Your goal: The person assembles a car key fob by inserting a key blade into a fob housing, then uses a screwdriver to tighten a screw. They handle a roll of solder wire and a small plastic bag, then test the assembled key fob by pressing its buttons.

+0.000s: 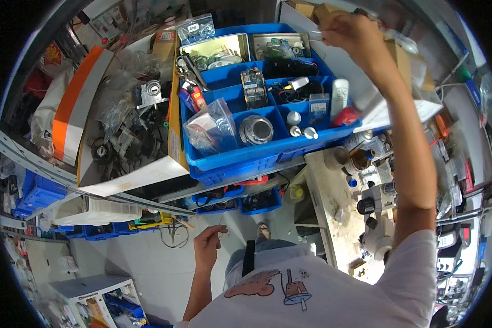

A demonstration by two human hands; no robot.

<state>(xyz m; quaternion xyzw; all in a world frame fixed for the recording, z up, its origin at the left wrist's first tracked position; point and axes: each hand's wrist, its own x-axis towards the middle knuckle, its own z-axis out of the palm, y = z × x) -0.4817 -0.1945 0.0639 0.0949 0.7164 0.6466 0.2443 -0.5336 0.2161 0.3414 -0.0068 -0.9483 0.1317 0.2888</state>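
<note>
My right hand (355, 41) is raised at the upper right, beside the far corner of a blue divided bin (229, 158). Its fingers are bent together; any small thing between them is too unclear to name. Below it, a white box (374, 117) holds brown cardboard pieces (402, 65). My left hand (206, 246) hangs low over the floor, loosely curled with the index finger stretched out, and nothing shows in it. In the bin are a clear plastic bag (210, 131), a round metal-rimmed part (256, 129), a circuit board stack (253, 87) and a white remote control (339, 95).
To the left, an open carton (128, 183) with an orange-striped flap (76, 98) holds bagged parts. A worktable (333, 202) with bottles and a microscope (377, 235) stands at right. Lower blue bins (259, 202) sit beneath the shelf. A white cabinet (90, 287) stands lower left.
</note>
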